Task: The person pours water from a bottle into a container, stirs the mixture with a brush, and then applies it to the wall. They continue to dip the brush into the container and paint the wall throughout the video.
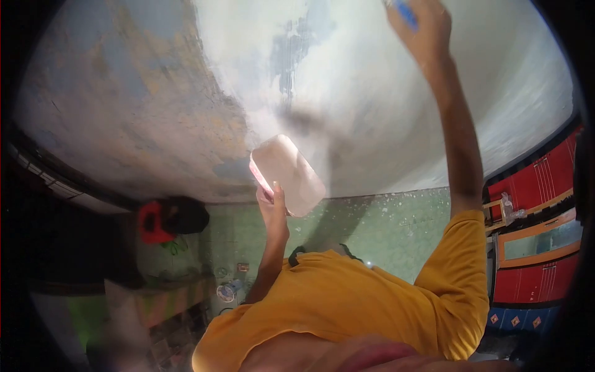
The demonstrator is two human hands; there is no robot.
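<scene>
My left hand (273, 208) is raised in front of me and grips a flat rectangular pink tray (288, 173) coated in whitish plaster, tilted toward the wall. My right hand (424, 28) reaches high up and holds a blue-handled tool (406, 11) against the patchy wall (365, 105). The tool's working end is cut off by the frame's top edge. The wall shows fresh pale plaster around the right hand and old blue and ochre patches to the left. My yellow sleeves (458, 260) fill the lower part of the view.
A green speckled floor (384, 229) meets the wall. A red and black bag (167, 220) lies at the left, with a clear bottle (228, 290) and small items near it. Red and orange furniture (536, 235) stands at the right.
</scene>
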